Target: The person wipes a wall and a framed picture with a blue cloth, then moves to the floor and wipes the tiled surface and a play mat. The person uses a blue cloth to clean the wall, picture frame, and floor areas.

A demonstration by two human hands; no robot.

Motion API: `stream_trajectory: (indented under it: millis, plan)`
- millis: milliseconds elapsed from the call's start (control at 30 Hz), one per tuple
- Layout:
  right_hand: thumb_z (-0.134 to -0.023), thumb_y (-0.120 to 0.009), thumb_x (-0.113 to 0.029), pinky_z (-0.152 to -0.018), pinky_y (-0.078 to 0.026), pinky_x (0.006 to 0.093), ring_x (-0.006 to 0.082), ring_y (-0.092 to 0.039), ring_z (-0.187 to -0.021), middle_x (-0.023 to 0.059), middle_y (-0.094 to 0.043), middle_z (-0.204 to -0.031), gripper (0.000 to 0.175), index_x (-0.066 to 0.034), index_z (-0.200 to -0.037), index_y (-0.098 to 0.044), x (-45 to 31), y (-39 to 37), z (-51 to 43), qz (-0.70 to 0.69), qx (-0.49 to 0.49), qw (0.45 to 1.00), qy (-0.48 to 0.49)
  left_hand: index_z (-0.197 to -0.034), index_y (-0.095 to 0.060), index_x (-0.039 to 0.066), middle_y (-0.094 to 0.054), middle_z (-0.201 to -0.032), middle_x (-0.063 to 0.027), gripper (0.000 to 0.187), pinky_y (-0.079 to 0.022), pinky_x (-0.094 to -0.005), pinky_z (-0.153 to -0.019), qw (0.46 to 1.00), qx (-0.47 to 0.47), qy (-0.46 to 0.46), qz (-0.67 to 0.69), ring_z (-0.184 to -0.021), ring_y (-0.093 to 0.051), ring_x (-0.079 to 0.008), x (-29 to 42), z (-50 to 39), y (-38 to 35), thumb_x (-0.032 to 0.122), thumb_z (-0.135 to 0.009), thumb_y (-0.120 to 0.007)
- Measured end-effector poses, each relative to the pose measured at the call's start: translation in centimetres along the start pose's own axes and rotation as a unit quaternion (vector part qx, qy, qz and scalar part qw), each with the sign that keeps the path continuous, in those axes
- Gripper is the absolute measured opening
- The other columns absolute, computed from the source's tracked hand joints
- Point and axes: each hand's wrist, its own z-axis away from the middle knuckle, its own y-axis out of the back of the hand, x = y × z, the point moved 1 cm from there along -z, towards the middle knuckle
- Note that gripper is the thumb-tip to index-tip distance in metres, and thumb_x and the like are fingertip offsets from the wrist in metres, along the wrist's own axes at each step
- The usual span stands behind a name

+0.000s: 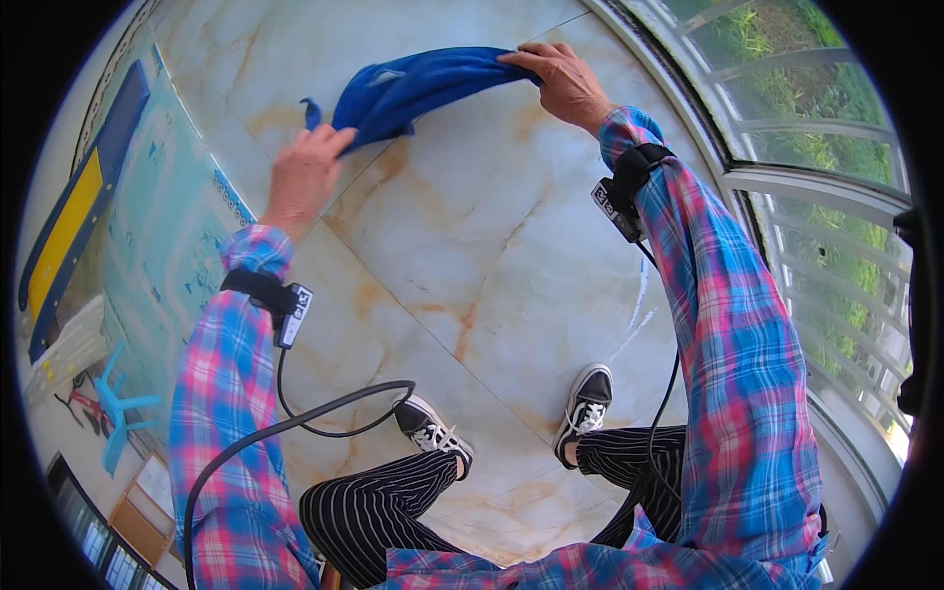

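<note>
A blue cloth [435, 85] stretches between my two hands above the marbled floor tiles [472, 243]. My left hand [306, 177] grips its lower left end, and a small loose corner of the fabric sticks up beyond the fingers. At the other end, my right hand [564, 81] pinches the gathered cloth near the window side. The cloth sags in loose folds, wider toward the left and narrow at the right. A small pale patch shows on its upper left part. The fingertips of my left hand are partly hidden behind the hand.
A window [804, 96] with white bars runs along the right. On the left lie a light-blue mat [158, 206], a blue-and-yellow panel [70, 221] and a light-blue plastic stool [118, 405]. A black cable [295, 420] loops from my left wrist. My shoes [431, 428] stand on the tiles.
</note>
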Motion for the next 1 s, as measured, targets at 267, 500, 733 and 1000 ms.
stream_trajectory:
  millis: [267, 500, 733, 1000]
  plan:
    - [-0.085, -0.052, -0.068, -0.11, -0.011, 0.0716, 0.0445, -0.017, -0.145, 0.0088, -0.028, -0.157, 0.063, -0.0431, -0.143, -0.042, -2.6, -2.9, -3.0, -0.082, 0.017, 0.993, -0.079, -0.139, -0.05, 0.035, -0.035, -0.153, -0.0114, 0.05, -0.035, -0.0617, -0.103, 0.989, 0.068, 0.085, 0.099, -0.136, -0.034, -0.0425, 1.6, -6.0, -2.0, 0.051, -0.092, -0.057]
    - [-0.09, -0.058, -0.043, -0.106, -0.014, 0.0759, 0.0441, -0.021, -0.143, 0.0036, -0.03, -0.156, 0.052, -0.044, -0.14, -0.045, -9.2, -3.8, 6.5, 0.03, 0.025, 0.999, -0.019, -0.144, -0.04, 0.037, -0.03, -0.153, -0.0122, 0.053, -0.036, -0.0745, -0.091, 0.997, 0.013, 0.082, 0.002, -0.134, -0.031, -0.0482, 9.1, 0.2, -5.3, 0.037, -0.094, -0.057]
    - [-0.08, -0.062, -0.02, -0.114, -0.021, 0.06, 0.0322, -0.027, -0.143, 0.0052, -0.034, -0.153, 0.062, -0.0192, -0.14, -0.047, -13.9, -4.4, 29.4, -0.052, -0.18, 0.965, 0.183, -0.136, -0.049, 0.014, -0.044, -0.128, -0.0272, 0.058, -0.053, -0.0422, -0.074, 0.979, -0.15, -0.087, 0.106, -0.103, -0.05, -0.0434, 21.4, 17.0, -6.3, 0.001, -0.079, -0.056]
    - [-0.079, -0.061, -0.012, -0.098, -0.039, 0.0422, 0.0247, -0.049, -0.122, 0.0067, -0.055, -0.131, 0.031, -0.0102, -0.11, -0.062, -8.2, 0.8, 29.9, -0.106, -0.036, 0.981, 0.158, -0.076, -0.059, 0.005, -0.054, -0.086, -0.0141, 0.007, -0.045, -0.0418, -0.079, 0.918, -0.039, -0.179, 0.352, -0.088, -0.053, -0.0336, 25.5, 4.5, -4.8, -0.002, -0.074, -0.058]
